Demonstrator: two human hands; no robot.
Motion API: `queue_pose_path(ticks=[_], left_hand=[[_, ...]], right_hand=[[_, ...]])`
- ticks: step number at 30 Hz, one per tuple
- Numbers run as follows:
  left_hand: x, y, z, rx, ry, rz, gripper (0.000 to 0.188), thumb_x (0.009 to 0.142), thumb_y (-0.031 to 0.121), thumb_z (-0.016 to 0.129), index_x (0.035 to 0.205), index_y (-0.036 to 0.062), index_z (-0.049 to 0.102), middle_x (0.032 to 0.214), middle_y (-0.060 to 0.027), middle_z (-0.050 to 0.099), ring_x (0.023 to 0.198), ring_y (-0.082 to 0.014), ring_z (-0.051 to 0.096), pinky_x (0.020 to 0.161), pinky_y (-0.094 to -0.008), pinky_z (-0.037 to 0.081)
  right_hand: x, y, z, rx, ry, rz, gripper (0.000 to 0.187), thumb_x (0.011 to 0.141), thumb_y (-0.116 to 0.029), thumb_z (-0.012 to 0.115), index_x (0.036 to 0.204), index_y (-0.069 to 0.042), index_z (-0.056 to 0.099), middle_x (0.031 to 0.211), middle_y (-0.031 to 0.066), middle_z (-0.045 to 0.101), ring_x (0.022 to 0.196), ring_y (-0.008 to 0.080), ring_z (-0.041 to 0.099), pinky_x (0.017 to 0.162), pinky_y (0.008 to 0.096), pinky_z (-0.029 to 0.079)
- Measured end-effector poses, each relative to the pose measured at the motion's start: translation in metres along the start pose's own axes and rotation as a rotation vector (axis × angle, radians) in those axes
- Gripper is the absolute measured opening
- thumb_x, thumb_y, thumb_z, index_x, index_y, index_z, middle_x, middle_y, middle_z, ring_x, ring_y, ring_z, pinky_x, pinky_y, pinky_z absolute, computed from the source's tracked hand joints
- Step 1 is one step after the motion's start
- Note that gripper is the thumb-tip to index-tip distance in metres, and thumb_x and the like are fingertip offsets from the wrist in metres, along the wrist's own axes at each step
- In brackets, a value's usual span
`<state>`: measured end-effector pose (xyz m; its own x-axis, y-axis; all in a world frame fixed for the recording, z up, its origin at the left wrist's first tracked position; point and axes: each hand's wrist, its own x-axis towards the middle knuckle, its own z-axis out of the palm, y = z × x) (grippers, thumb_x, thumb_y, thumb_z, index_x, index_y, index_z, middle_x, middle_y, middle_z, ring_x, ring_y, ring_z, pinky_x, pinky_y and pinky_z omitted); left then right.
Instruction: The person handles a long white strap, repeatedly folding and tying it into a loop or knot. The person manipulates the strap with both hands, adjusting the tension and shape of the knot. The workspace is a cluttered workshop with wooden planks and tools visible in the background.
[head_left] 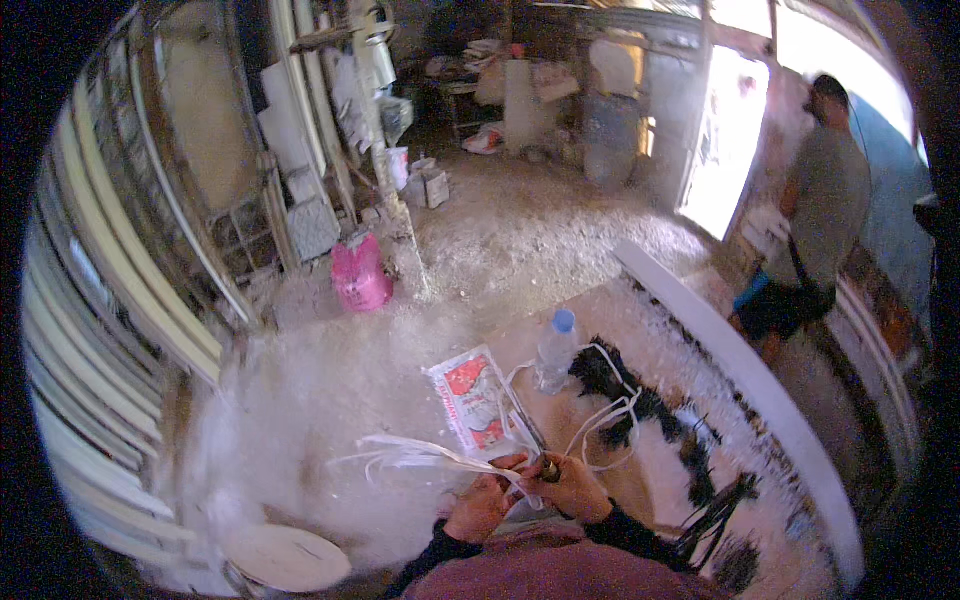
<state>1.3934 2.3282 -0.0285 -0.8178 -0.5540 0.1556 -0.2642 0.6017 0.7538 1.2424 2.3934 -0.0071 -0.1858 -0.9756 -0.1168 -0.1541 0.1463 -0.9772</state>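
My left hand (478,510) is closed around a bundle of white strips (410,453), whose loose ends fan out to the left. Close against it, my right hand (572,490) grips a slim dark tool (530,428) that slants up and to the left; its exact kind is not clear. One pale strip (592,425) loops out over the work surface to the right of my hands. Just beyond my hands lies a flat red and white plastic packet (462,392). A clear bottle with a blue cap (556,358) stands to the right of the packet, beside clumps of black fibre (645,402).
A long pale beam (740,375) borders the surface on the right. Past it stands another person (825,190), turned away. A pink bag (361,275) sits on the dusty floor ahead. Long boards (95,330) line the left, and a round pale lid-like disc (287,557) is at lower left.
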Motion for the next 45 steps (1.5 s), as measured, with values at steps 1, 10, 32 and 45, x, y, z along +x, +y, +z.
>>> queue_pose_path(ticks=[1, 10, 32, 45], left_hand=[[-0.001, 0.001, 0.004, -0.556, 0.017, -0.110, 0.040, 0.085, 0.026, 0.044, 0.123, 0.0125, 0.042, 0.120, -0.0140, 0.043, 0.110, -0.0280, 0.042, 0.092, -0.0355, 0.036], [-0.023, -0.022, 0.014, -0.548, -0.122, -0.219, 0.035, 0.088, 0.029, 0.041, 0.114, 0.0063, 0.047, 0.109, -0.0121, 0.053, 0.101, -0.0270, 0.050, 0.086, -0.0335, 0.039], [0.001, -0.024, -0.015, 0.074, -0.568, -0.118, 0.030, 0.084, 0.025, 0.042, 0.110, 0.0103, 0.047, 0.094, -0.0139, 0.058, 0.084, -0.0322, 0.056, 0.073, -0.0369, 0.045], [-0.016, -0.033, -0.017, -0.466, 0.145, -0.364, 0.023, 0.089, 0.020, 0.041, 0.097, 0.0006, 0.051, 0.082, -0.0103, 0.058, 0.073, -0.0205, 0.055, 0.067, -0.0295, 0.043]], right_hand=[[-0.001, -0.002, -0.001, 0.018, 0.010, 0.004, 0.016, 0.072, -0.016, 0.067, 0.079, -0.005, 0.058, 0.068, 0.0035, 0.059, 0.059, 0.0080, 0.051, 0.054, 0.0242, 0.042], [-0.005, -0.004, -0.013, -0.134, 0.020, 0.167, 0.013, 0.070, -0.011, 0.066, 0.079, -0.004, 0.060, 0.069, 0.0041, 0.061, 0.061, 0.0125, 0.055, 0.058, 0.0272, 0.045], [-0.003, 0.000, -0.017, -0.628, -0.222, -0.160, 0.024, 0.073, -0.028, 0.057, 0.079, -0.005, 0.054, 0.064, 0.0182, 0.057, 0.057, 0.0375, 0.056, 0.051, 0.0433, 0.043], [0.000, -0.006, -0.033, -0.268, 0.290, -0.274, 0.033, 0.078, -0.029, 0.061, 0.095, -0.001, 0.055, 0.071, 0.0087, 0.056, 0.054, 0.0227, 0.054, 0.052, 0.0330, 0.044]])
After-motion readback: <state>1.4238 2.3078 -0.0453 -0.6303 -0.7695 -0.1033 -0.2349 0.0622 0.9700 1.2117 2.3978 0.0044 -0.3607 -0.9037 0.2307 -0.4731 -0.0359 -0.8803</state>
